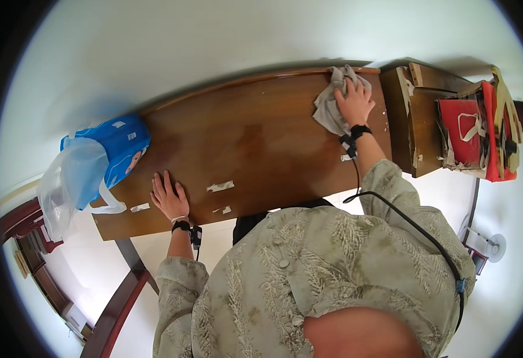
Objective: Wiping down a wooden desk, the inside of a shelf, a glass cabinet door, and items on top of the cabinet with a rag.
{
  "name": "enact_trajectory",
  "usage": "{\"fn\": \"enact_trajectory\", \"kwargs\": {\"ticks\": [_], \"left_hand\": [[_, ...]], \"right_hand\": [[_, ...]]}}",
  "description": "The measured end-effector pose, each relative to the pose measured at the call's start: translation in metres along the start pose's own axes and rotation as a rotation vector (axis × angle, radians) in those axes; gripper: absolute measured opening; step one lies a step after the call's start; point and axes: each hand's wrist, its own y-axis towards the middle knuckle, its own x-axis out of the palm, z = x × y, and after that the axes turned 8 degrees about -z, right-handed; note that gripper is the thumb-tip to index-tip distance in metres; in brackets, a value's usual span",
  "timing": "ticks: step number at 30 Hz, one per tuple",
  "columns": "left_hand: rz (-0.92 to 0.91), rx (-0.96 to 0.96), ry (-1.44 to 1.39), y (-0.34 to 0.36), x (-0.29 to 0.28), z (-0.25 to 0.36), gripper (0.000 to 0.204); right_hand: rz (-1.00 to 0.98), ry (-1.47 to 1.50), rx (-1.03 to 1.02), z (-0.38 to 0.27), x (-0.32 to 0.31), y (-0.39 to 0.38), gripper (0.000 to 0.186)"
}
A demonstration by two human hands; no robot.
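Note:
A grey cleaning cloth (pixel 331 110) lies bunched on the far right part of a brown wooden tabletop (pixel 243 131), close to its back edge. My right hand (pixel 354 102) presses down on the cloth with its fingers curled over it. Toward the near left, my left hand (pixel 169 196) rests flat on the wood, fingers spread and holding nothing. Torn scraps of white paper (pixel 220 187) stick to the surface to the right of my left hand. Each wrist wears a black strap with a small device and a cable.
A blue bag (pixel 121 143) and a clear plastic bag (pixel 70 179) stand at the table's left end. To the right is a worn wooden cabinet (pixel 416 119) with a red bag (pixel 461 128). A white wall (pixel 214 36) runs behind; a fan (pixel 495 246) stands far right.

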Motion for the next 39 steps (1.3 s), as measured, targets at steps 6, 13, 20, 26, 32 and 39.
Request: {"fn": "enact_trajectory", "kwargs": {"ticks": [6,13,20,26,32,39], "left_hand": [[0.023,0.020,-0.019,0.001,-0.004,0.003,0.049],[0.028,0.013,-0.021,-0.002,-0.005,0.002,0.049],[0.045,0.004,-0.035,-0.003,-0.004,-0.002,0.049],[0.052,0.012,-0.035,-0.003,-0.004,-0.002,0.049],[0.064,0.006,-0.036,-0.002,-0.006,0.001,0.049],[0.069,-0.002,-0.065,-0.003,-0.004,-0.002,0.049]], "right_hand": [[-0.161,0.068,0.200,-0.045,-0.006,0.013,0.054],[-0.033,0.255,-0.114,-0.175,0.002,-0.050,0.047],[-0.245,0.507,0.040,-0.183,-0.024,-0.044,0.047],[-0.224,0.274,0.103,-0.197,-0.017,-0.039,0.043],[-0.275,0.181,0.096,-0.186,-0.008,-0.021,0.048],[-0.324,0.123,0.091,-0.198,-0.030,-0.025,0.045]]}}
